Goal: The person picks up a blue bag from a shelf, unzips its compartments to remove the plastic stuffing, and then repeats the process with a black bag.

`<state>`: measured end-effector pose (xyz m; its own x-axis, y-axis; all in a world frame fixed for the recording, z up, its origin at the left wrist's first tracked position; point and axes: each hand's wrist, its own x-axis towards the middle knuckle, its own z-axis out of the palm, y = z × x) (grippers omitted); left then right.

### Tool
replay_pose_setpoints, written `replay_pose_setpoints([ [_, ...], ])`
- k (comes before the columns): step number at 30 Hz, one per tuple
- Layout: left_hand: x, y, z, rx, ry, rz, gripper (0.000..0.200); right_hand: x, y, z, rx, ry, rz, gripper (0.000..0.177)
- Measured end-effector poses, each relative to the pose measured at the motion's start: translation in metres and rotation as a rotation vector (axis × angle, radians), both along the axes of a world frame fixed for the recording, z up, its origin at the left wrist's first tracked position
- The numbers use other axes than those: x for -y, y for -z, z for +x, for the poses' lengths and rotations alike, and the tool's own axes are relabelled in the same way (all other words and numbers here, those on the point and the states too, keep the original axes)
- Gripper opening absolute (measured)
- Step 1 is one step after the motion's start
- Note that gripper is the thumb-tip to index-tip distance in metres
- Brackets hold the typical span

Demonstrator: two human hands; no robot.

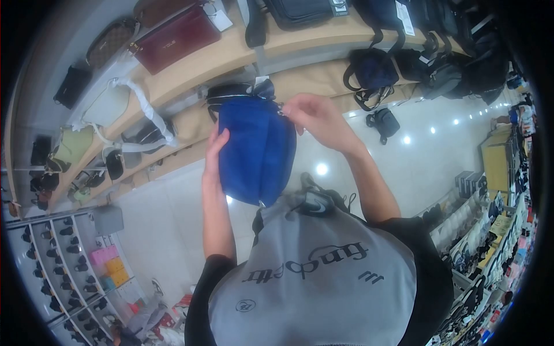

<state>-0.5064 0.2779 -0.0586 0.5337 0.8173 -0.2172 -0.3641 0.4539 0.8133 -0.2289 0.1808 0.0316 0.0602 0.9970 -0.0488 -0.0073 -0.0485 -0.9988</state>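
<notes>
A blue bag hangs upright in front of my body, close to the curved wooden shelf. On its left edge, my left hand grips the bag, with the thumb on the front face and the other fingers behind it. At the bag's upper right corner, my right hand has its thumb and fingers pinched on a small metal piece, perhaps a zipper pull or strap ring. Black straps and a white tag show behind the bag's top.
Wooden shelves hold a dark red bag, a pale bag and dark backpacks. A small black bag is beyond the lower shelf. Shoe racks stand at lower left, stocked shelves at right.
</notes>
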Motion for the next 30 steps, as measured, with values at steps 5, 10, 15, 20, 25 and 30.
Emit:
replay_pose_setpoints([
  [5,0.001,0.013,0.003,0.189,0.036,-0.332,0.063,0.007,0.001,-0.018,0.245,0.055,0.242,0.018],
  [10,-0.002,0.025,0.016,0.377,0.061,-0.45,0.06,0.03,0.007,-0.039,0.592,-0.115,0.372,0.014],
  [15,-0.006,0.059,0.011,0.47,0.103,-0.496,0.06,0.058,0.027,-0.082,0.658,-0.245,0.371,0.015],
  [20,0.013,0.077,0.011,0.475,0.095,-0.47,0.058,0.053,0.024,-0.092,0.477,-0.075,0.122,0.024],
  [25,0.038,0.031,0.02,0.28,0.139,-0.045,0.052,0.031,0.07,-0.069,0.424,0.439,-0.106,0.066],
  [30,0.041,0.007,0.013,0.112,0.283,0.257,0.052,0.044,0.104,-0.04,-0.509,0.225,-0.473,0.103],
])
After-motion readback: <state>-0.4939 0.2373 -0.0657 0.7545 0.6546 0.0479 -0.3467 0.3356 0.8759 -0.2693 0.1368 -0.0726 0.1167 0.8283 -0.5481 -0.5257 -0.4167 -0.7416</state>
